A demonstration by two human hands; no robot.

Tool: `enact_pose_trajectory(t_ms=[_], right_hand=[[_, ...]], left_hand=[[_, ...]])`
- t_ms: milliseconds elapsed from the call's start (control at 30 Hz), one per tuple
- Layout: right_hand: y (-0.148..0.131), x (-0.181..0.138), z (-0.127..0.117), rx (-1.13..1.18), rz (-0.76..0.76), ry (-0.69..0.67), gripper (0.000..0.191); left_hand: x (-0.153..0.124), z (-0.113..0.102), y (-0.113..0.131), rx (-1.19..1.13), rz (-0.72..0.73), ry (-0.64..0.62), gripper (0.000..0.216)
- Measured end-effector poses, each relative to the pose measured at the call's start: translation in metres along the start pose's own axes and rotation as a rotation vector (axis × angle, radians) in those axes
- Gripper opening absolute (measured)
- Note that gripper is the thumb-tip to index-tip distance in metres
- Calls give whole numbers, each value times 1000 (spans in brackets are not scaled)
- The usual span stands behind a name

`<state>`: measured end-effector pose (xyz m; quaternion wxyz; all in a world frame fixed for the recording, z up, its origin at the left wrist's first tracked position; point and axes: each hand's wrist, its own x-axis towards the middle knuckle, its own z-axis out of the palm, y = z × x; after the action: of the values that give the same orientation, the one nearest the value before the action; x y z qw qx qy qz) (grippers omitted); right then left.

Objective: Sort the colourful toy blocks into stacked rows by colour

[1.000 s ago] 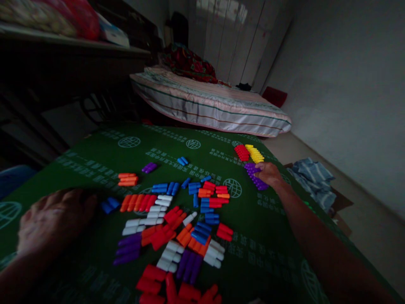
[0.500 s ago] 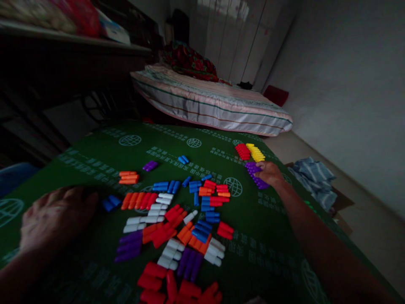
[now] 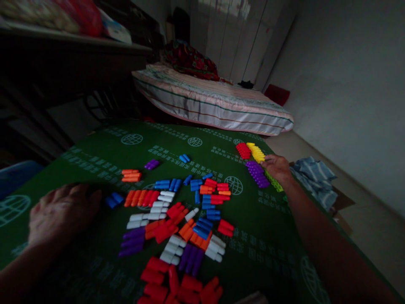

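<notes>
On the left of the green tablecloth, my left hand (image 3: 60,209) lies palm down with its fingers stretched out, holding nothing. Just beyond its thumb sit blue plastic bullet-shaped pieces (image 3: 114,199). At the far right, my right hand (image 3: 277,166) reaches over the cloth, its fingertips at the near end of a yellow row of pieces (image 3: 255,153). Its fingers look extended, with no piece visibly lifted. Beside it lie a purple block of pieces (image 3: 257,174) and a red block (image 3: 243,150). A yellow-green row (image 3: 274,181) is partly hidden under the hand.
Red, orange, white, blue and purple pieces cover the middle of the green cloth (image 3: 253,223). Purple pieces (image 3: 152,164) and blue pieces (image 3: 184,158) lie farther back. A bed (image 3: 209,103) stands beyond the table, and striped fabric (image 3: 313,179) is beside its right edge.
My right hand has moved off the purple block, slightly up and right, to the yellow row. The yellow-green row now shows. My left hand keeps lying on the cloth.
</notes>
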<state>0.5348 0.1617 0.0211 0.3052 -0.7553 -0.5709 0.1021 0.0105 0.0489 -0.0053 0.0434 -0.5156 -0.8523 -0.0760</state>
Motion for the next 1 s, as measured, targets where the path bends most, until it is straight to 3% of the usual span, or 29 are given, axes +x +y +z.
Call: enact_pose_trajectory(t_ms=[133,333,433,667,1000], right_hand=[[-21,-25,5,89,-100,-60,29],[-79,-95,38,235,-367,-435,22],[-112,-126,51,257,-513,-532,21],[-168,-169,66,188,-714,-630,22],[-187,-186,80,99,-753,-679,25]], left_hand=[[-5,0,-1,87,36,0,59],[-16,-5,3,78,59,15,52],[-20,-5,5,63,58,32,49],[-23,1,3,19,55,67,44],[-25,6,2,-33,55,90,42]])
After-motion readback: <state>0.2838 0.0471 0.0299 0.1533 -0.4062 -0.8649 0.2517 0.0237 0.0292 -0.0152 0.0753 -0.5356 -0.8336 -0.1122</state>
